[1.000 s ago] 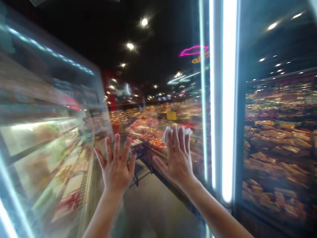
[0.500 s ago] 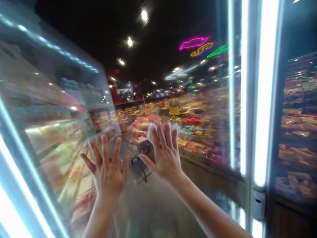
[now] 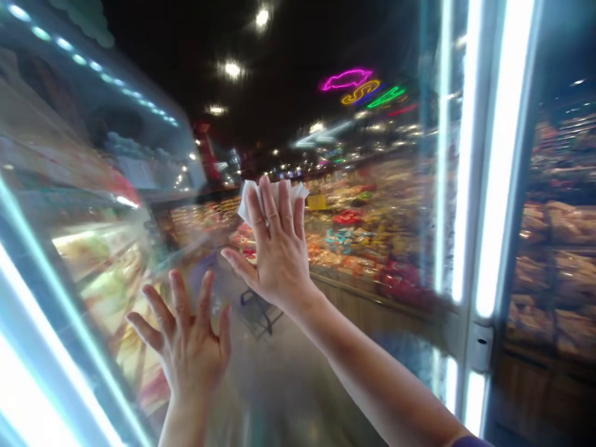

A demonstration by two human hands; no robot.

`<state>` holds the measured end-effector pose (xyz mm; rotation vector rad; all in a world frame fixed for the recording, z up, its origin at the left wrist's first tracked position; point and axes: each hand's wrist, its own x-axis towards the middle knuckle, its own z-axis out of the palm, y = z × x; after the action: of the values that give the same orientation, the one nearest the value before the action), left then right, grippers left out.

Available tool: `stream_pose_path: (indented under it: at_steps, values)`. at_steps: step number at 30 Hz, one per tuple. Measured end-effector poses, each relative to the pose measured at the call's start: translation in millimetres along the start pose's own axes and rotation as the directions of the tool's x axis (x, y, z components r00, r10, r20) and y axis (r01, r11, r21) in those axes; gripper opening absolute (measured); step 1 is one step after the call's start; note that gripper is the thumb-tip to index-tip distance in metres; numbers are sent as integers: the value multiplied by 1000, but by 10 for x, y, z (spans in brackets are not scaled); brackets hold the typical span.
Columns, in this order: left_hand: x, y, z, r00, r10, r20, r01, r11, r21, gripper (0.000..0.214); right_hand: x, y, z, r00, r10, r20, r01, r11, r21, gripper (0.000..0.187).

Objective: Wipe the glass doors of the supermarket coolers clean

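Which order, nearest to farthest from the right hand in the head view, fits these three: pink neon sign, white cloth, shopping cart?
1. white cloth, pressed flat under the right hand, touching it.
2. shopping cart, just below that hand, farther back.
3. pink neon sign, high up to the right, far at the back.

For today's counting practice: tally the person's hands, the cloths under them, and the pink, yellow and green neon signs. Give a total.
Hands: 2, left hand and right hand
Cloths: 1, white cloth under the right hand
Neon signs: 3, pink sign, yellow sign, green sign
Total: 6
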<state>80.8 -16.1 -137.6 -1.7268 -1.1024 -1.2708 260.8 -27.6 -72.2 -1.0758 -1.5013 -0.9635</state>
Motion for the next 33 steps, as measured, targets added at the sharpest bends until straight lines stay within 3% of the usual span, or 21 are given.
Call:
stream_pose_path:
  at_steps: [5, 6, 12, 14, 16, 19, 23, 25, 30, 33]
  values:
    - [-189, -151, 25, 1000, -22, -22, 22, 999, -31, 86, -880, -196, 138, 995, -61, 83, 68, 994, -85, 108]
    - [-225, -181, 32, 999, -22, -30, 21, 999, -31, 86, -954, -235, 164, 995, -62, 77, 69, 992, -103, 106]
    - [-292, -218, 26, 998, -64, -29, 62, 997, -56, 82, -342, -355, 154, 997, -58, 55, 64, 992, -110, 92]
    - [-333, -197, 29, 996, -73, -41, 71, 996, -57, 82, -546, -341, 158, 994, -75, 85, 85, 989, -119, 91]
    - [-395, -158, 51, 996, -70, -49, 67, 996, -60, 83, -982, -271, 163, 990, -80, 115, 95, 986, -136, 94]
    - [-429, -9, 118, 998, -43, -37, 41, 997, -66, 85, -1356, -10, 93, 994, -62, 91, 76, 984, -159, 93]
    - [-252, 420, 243, 1000, -2, -6, 1, 996, -89, 85, -960, 494, -145, 997, 38, 74, -24, 984, -175, 94]
    - [-170, 674, 320, 1000, 30, -1, -30, 994, -102, 84, -930, 702, -233, 995, 39, 92, -22, 984, -178, 93]
    - [-266, 1237, 525, 996, 83, -6, -84, 991, -101, 85, -1722, 1251, -348, 997, 42, 69, -27, 979, -201, 85]
    - [-275, 1576, 633, 996, 91, 1, -90, 989, -113, 85, -1668, 1757, -478, 996, 75, 45, -63, 971, -232, 89]
